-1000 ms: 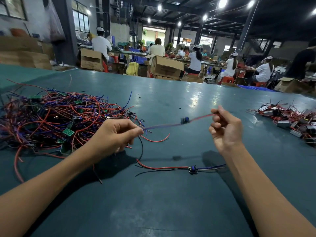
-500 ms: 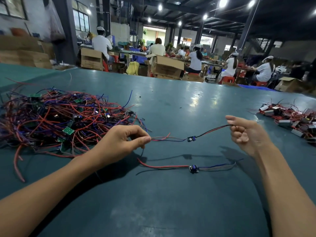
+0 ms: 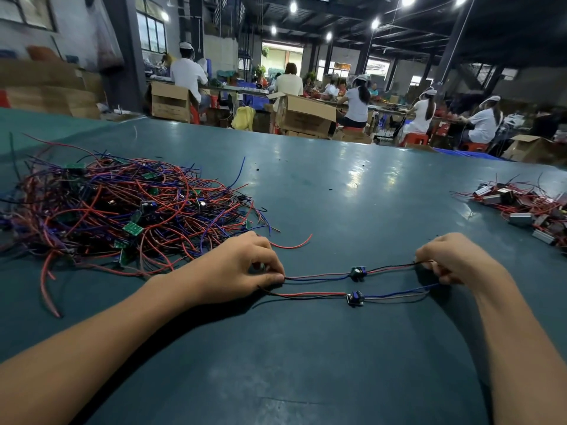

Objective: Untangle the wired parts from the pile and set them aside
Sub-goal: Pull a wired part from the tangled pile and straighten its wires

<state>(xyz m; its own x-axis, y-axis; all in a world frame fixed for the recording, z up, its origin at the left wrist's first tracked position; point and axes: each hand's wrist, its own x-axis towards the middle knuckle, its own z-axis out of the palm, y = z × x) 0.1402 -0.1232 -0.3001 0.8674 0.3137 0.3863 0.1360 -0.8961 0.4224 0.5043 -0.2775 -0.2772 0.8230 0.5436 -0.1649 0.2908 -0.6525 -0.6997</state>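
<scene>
your left hand [image 3: 245, 268] sits at 7 o'clock from the middle of the view, thumb and forefinger pinched on the red and blue leads of the part [image 3: 358, 273]. your right hand [image 3: 451, 259], at 4 o'clock, curls its fingers and pinches the red and black leads at the part's other end. the part runs nearly straight between both hands, its small blue block about midway, low over the table [image 3: 306, 378]; you cannot tell whether the block touches the top. just at 6 o'clock of it a second part [image 3: 355, 298] lies flat on the table, parallel, red and black leads toward your left hand, blue and grey toward your right. the pile [image 3: 122, 210] of red, blue and purple wires with green boards spreads at 9 to 10 o'clock, its near edge just beside your left hand. a loose red wire [image 3: 293, 247] curls out at 12 o'clock of that hand. a smaller heap [image 3: 521, 207] of red-wired grey blocks lies at 3 o'clock, well apart from your right hand. workers [image 3: 357, 104] sit beyond the table at 12 o'clock.
</scene>
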